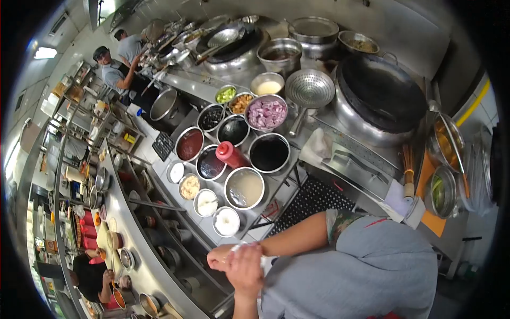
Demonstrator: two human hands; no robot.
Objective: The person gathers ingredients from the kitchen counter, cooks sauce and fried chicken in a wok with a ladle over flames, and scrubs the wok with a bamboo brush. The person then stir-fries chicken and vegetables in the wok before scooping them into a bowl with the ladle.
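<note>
Low in the head view, my two hands meet in front of my grey shirt. My left hand comes up from below and closes over my right wrist, with a white cloth or paper showing under its fingers. My right hand points left and looks curled; the left hand partly covers it, so I cannot see what, if anything, it holds. Just beyond them are a bowl of white powder, a bowl of white paste and a pot of cloudy liquid.
A red squeeze bottle stands among sauce pots and a bowl of chopped onion. A black wok and a perforated ladle are at the stove. Co-workers stand upper left and lower left. A steel counter runs along the left.
</note>
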